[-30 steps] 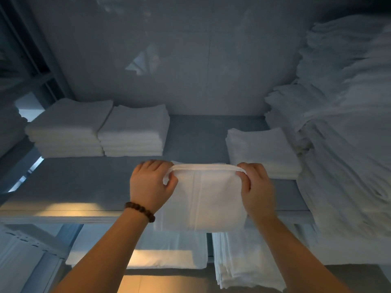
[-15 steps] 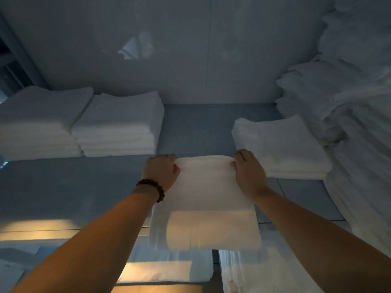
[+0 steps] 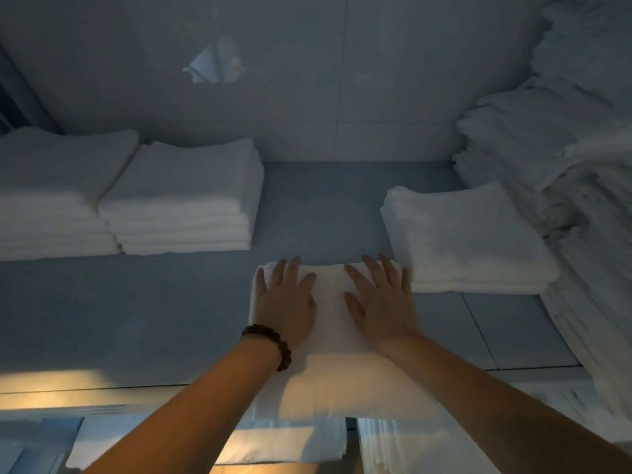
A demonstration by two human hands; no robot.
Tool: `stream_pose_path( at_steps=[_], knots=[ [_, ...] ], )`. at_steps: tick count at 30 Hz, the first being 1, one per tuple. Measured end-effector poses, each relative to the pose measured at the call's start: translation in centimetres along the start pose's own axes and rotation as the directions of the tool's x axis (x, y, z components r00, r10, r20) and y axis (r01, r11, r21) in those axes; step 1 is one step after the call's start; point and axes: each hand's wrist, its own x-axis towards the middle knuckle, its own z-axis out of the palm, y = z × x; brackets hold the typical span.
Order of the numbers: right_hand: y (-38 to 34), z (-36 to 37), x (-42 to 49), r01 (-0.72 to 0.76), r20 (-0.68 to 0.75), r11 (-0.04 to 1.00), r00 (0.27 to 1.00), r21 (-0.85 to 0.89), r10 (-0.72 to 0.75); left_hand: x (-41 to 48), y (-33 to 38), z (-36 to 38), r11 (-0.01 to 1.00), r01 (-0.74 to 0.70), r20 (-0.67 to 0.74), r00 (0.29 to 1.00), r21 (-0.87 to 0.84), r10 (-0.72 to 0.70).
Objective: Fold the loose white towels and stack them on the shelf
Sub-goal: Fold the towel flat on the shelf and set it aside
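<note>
A folded white towel lies flat on the grey shelf, its near edge hanging a little over the shelf's front. My left hand, with a dark bead bracelet at the wrist, presses flat on the towel's left half with fingers spread. My right hand presses flat on the right half the same way. A low stack of folded white towels sits just right of the towel, close to my right hand. Two taller folded stacks stand at the back left: one and another.
A high, loose heap of white towels fills the right side of the shelf. The pale wall closes the back. More white linen lies on the level under the shelf's front edge.
The towel went from hanging in both hands' grip to lying on the shelf. Both hands let go of its top edge and now lie flat on it.
</note>
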Motion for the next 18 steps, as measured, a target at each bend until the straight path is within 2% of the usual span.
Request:
stream_pose_path(
  at_steps=[2, 3, 9, 15, 18],
  knots=[
    [-0.3, 1.3, -0.7, -0.059, 0.221, 0.998, 0.973, -0.031, 0.064, -1.0, 1.1, 0.9, 0.999, 0.012, 0.186, 0.982, -0.044, -0.004],
    [-0.2, 1.9, -0.9, -0.079, 0.284, 0.996, 0.955, -0.04, 0.087, -1.0, 1.3, 1.4, 0.998, 0.027, 0.243, 0.97, -0.051, -0.014],
    [0.3, 4.0, 1.4, -0.044, 0.251, 0.996, 0.966, -0.082, 0.064, 1.0, -0.3, 3.6, 1.0, 0.022, 0.183, 0.983, -0.016, -0.019],
    [0.4, 3.1, 4.4, -0.085, 0.401, 0.996, 0.911, -0.036, 0.093, 3.8, -1.3, 1.7, 1.0, -0.01, 0.319, 0.948, 0.013, 0.005],
    [0.0, 1.0, 2.8, -0.154, 0.367, 0.988, 0.919, -0.008, 0.146, 2.1, -1.1, 0.0, 0.998, -0.014, 0.343, 0.939, 0.062, -0.009]
  ],
)
